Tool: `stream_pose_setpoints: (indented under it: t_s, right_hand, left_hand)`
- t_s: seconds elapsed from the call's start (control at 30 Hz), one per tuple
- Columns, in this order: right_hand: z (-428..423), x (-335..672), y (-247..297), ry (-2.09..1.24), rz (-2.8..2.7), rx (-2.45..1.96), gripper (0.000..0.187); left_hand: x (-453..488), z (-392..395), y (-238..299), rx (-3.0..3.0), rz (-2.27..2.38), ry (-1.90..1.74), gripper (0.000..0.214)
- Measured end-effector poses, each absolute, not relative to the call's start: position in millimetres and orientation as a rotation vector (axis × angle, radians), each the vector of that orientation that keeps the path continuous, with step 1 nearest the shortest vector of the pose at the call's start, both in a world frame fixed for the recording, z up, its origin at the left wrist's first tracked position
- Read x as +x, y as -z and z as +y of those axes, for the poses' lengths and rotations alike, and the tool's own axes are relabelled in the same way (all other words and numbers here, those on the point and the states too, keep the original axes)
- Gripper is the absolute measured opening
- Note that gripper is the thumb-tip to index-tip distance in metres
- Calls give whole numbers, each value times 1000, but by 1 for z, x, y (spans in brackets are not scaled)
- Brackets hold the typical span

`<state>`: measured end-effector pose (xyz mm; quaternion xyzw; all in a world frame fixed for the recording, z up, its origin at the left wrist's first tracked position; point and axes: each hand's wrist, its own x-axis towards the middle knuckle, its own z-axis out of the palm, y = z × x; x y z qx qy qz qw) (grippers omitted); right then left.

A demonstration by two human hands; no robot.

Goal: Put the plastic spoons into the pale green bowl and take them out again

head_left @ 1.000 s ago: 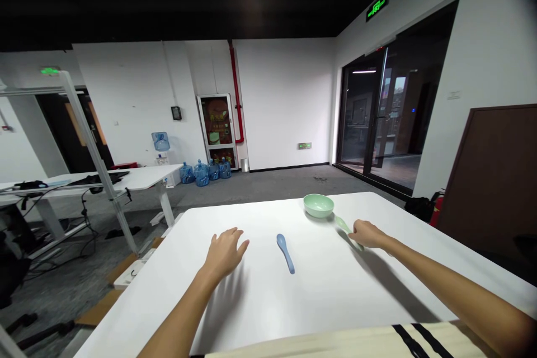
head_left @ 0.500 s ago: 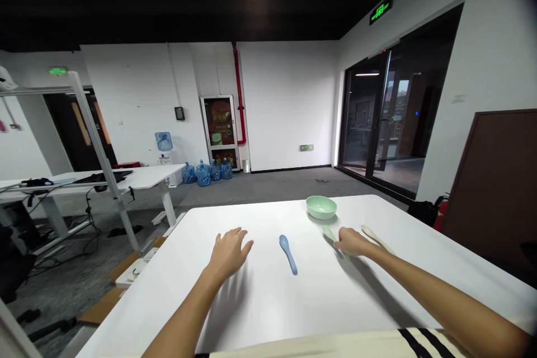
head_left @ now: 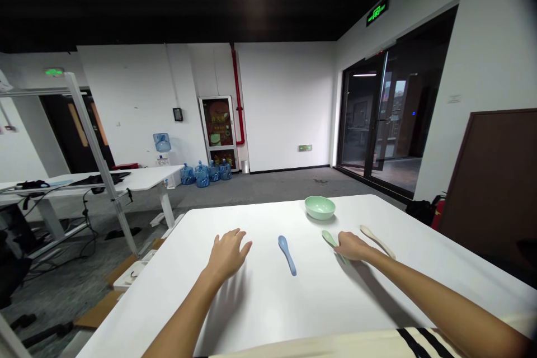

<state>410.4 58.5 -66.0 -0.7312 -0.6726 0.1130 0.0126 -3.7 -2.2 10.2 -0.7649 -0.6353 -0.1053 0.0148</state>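
Note:
My right hand (head_left: 351,245) is closed over the handle of a light green spoon (head_left: 329,238), its fingertips at the spoon's middle. The spoon's bowl end shows beyond my fingers and points toward a green bowl (head_left: 320,208) farther back on the white table (head_left: 268,307). To the right of that hand lies a cream spoon (head_left: 377,241), slanted, partly behind my wrist. A blue spoon (head_left: 287,255) lies between my two hands. My left hand (head_left: 229,253), fingers spread and holding nothing, hovers over the table left of the blue spoon.
Cardboard pieces (head_left: 98,310) and a white box lie on the floor beyond the left table edge. Another white table (head_left: 142,178) with cables and dark items stands at the left, behind a metal post (head_left: 94,151). Several blue water bottles (head_left: 202,175) stand by the far wall.
My right hand and the green spoon have shifted slightly toward me, and the spoon looks a little lower. My left hand, the bowl and the other spoons have stayed in place.

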Motion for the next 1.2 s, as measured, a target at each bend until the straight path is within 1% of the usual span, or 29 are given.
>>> stream_pose_setpoints:
  t_s: [0.4,0.67,0.87,0.97,1.07,1.2]
  right_hand:
    - [63,415,77,-352,-2082,-2277,20]
    - [61,416,76,-303,-2077,-2274,27]
    - [60,414,72,-316,-2045,-2268,28]
    - [60,415,63,-234,-2020,-2278,34]
    - [61,419,47,-136,-2003,-2272,43]
    - [59,426,27,-92,-1964,-2195,57]
  left_hand:
    - [-4,-4,-11,-2376,-1974,325,46]
    - [-4,-5,-13,-2397,-1983,331,49]
    - [-4,-5,-12,-2392,-1975,341,48]
    - [-5,-5,-12,-2384,-1970,332,47]
    - [-4,-5,-13,-2376,-1971,319,46]
    - [-3,-5,-15,-2368,-1975,327,46]
